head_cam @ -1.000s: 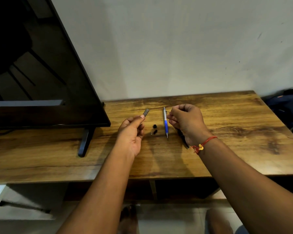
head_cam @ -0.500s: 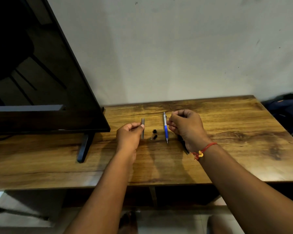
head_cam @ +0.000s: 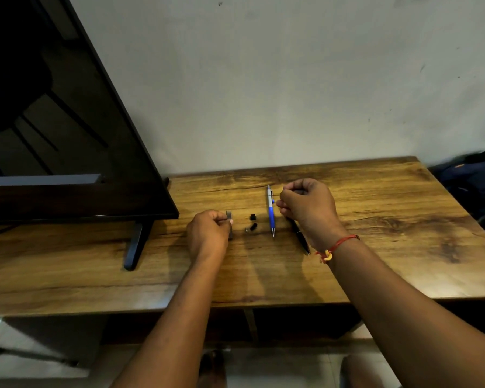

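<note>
Left hand: fingers curled, pinching a short grey bar low over the surface. Right hand: fingers pinching a thin dark rod (too fine to identify) that crosses the blue pen. Small black parts lie between the two sets of fingers. A black pen lies under the right wrist. Bare wood runs right of the right fingers to the edge. A television foot stands left of the left fingers.

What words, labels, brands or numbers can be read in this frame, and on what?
None can be read.
The blue-and-white pen, the black pen, the grey case in the left hand and the thin rod in the right hand show no legible print.
The television bears no visible logo.
</note>
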